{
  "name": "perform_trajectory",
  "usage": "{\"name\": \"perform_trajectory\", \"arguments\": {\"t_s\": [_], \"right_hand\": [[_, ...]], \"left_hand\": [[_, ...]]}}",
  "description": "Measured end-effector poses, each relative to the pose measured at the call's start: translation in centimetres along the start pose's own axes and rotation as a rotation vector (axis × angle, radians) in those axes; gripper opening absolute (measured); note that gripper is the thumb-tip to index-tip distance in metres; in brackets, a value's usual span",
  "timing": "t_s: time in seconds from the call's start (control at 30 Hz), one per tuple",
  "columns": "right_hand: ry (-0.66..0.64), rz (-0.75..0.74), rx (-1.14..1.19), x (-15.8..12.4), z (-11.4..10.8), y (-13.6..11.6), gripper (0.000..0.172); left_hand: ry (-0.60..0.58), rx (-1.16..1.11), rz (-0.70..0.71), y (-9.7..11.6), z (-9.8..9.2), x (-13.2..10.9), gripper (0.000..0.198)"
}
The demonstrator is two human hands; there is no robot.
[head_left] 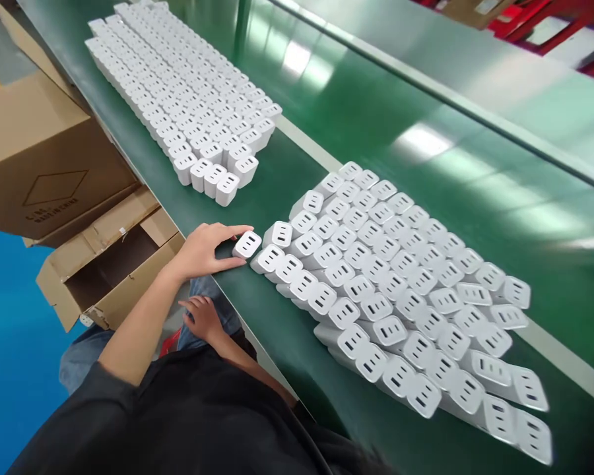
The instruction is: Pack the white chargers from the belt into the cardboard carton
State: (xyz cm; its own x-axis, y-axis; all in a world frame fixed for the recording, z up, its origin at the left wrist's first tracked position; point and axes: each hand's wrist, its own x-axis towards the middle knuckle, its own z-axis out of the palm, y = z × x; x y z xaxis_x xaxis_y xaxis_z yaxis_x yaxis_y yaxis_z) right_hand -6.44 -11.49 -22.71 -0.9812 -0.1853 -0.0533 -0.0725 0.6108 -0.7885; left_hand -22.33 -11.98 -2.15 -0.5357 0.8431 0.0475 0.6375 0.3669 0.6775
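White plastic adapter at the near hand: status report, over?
Left hand grip pinches small white square plastic adapter on green conveyor belt. Right hand open, on lap. Packed block of white adapters close beside it.

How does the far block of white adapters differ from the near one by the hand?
The far block is packed tight in straight rows; the near block lies looser, its adapters leaning in uneven rows. No hand touches the far block; the left hand grips a single adapter at the near block's corner. Both are white, slot-faced adapters on the green belt.
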Motion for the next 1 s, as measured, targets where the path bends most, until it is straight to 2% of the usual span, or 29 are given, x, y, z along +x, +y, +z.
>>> {"name": "perform_trajectory", "arguments": {"t_s": [0.13,0.6,0.73,0.9,1.0], "right_hand": [[0.023,0.050,0.012,0.2,-0.6,-0.2,0.025],[0.021,0.073,0.084,1.0,-0.4,-0.4,0.022],[0.019,0.070,0.092,0.9,-0.2,-0.1,0.021],[0.020,0.047,0.075,1.0,0.1,0.2,0.022],[0.035,0.041,0.072,1.1,0.5,0.4,0.020]], "left_hand": [[-0.029,0.050,-0.033,0.2,-0.2,-0.1,0.054],[-0.033,0.106,-0.009,-0.1,0.0,-0.1,0.053],[0.027,0.107,-0.006,-0.3,0.4,-0.2,0.050],[0.178,0.157,0.042,-0.4,1.3,-0.2,0.047],[0.243,0.199,0.031,-0.3,1.8,-0.1,0.056]]}}
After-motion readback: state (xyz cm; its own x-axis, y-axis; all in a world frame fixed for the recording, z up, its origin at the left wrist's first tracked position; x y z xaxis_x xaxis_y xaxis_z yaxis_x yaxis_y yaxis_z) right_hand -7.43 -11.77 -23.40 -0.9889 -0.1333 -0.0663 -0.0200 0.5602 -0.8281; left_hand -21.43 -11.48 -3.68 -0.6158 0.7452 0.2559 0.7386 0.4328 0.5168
